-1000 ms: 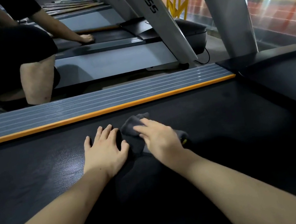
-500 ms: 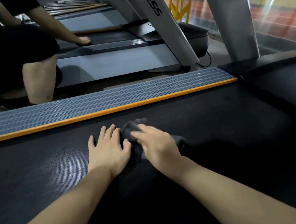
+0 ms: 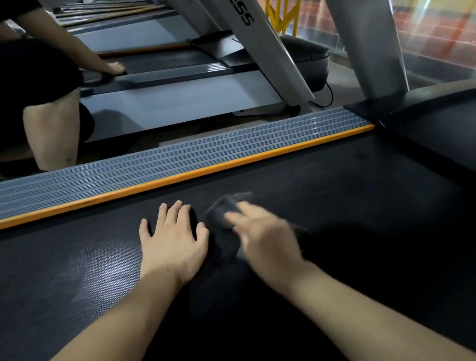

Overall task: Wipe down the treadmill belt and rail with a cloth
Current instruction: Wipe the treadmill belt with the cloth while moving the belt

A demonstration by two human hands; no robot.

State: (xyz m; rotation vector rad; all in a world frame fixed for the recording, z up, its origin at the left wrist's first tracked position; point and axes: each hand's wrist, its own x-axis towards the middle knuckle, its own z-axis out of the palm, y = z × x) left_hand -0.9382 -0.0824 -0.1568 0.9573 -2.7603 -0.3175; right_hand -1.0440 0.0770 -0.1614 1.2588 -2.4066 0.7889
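A black treadmill belt (image 3: 360, 223) fills the lower view. Along its far side runs a grey ribbed rail (image 3: 151, 168) with an orange edge strip. My left hand (image 3: 175, 242) lies flat on the belt with fingers spread and straight. Just to its right, my right hand (image 3: 265, 238) presses a dark grey cloth (image 3: 222, 209) onto the belt; the hand is motion-blurred, its fingers stretched over the cloth. Most of the cloth is hidden under the hand.
A grey upright post (image 3: 361, 22) rises at the belt's far right, beside the black motor cover (image 3: 453, 123). Beyond the rail a crouching person (image 3: 10, 90) in black has a hand on the neighbouring treadmill (image 3: 175, 97). A glass wall stands at far right.
My right hand and the cloth have slid a little to the right, away from my left hand, and are now blurred. The left hand stays flat in place.
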